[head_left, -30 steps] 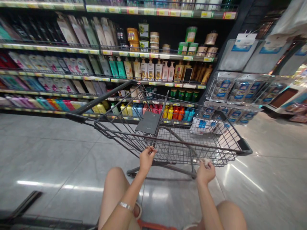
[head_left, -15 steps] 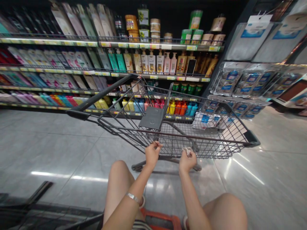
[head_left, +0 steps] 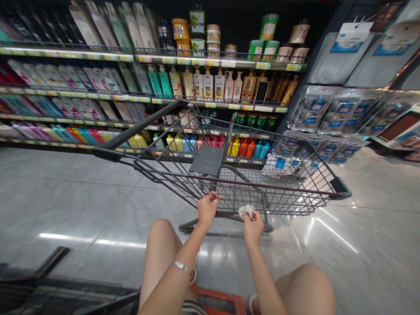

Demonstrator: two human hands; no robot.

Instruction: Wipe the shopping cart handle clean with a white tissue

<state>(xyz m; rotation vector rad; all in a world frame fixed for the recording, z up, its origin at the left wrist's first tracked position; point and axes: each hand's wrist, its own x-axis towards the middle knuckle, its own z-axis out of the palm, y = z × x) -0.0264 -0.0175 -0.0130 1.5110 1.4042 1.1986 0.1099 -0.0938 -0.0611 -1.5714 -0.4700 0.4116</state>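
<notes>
A dark grey wire shopping cart stands side-on in front of me, its handle at the left. My left hand is closed at the near side of its basket, fingers curled at the wires below the rim. A metal watch or bracelet circles that wrist. Between the fingertips of my right hand is a crumpled whitish cloth or wipe. That wad lies against or just in front of the basket's lower wires; I cannot tell whether it touches them. A grey seat flap lies inside the cart.
Behind the cart, shelves hold many bottles and jars. Bagged goods hang on the right. Below me is an orange-red frame, between my knees. Dark bars of another object stand at the lower left on the grey tiled floor.
My right hand has moved a little left and the white wad now shows more beyond its fingertips. My left hand stays at the same spot on the cart.
</notes>
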